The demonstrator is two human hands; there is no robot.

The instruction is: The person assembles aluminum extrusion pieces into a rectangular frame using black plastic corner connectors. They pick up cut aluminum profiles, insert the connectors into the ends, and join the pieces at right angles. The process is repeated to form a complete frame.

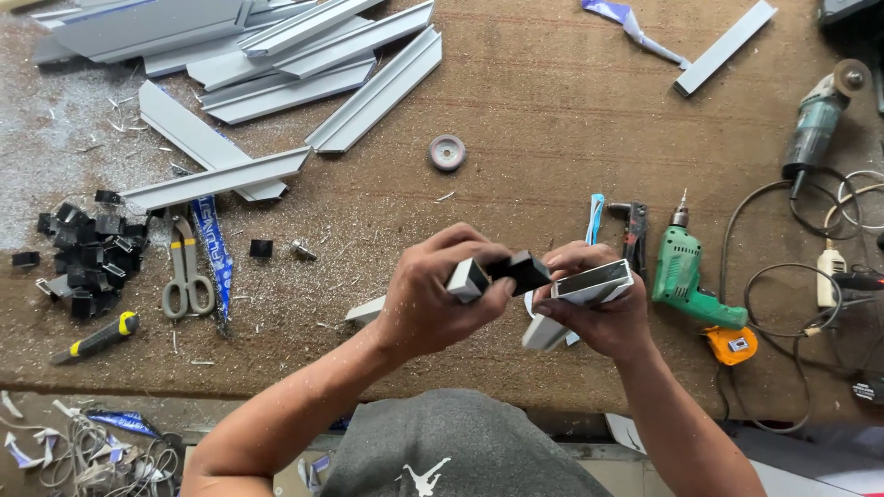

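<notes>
Grips: left hand [433, 304] clenching grey profile [467, 279], right hand [594, 313] grasping hollow profile [594, 283]; black connector [525, 270] between. Green drill [686, 276] right, scissors [187, 271] left.

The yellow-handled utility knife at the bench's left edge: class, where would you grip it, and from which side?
Grip the utility knife around its yellow-and-black handle, coming from above. It lies flat and slanted, with open bench on both long sides.
</notes>
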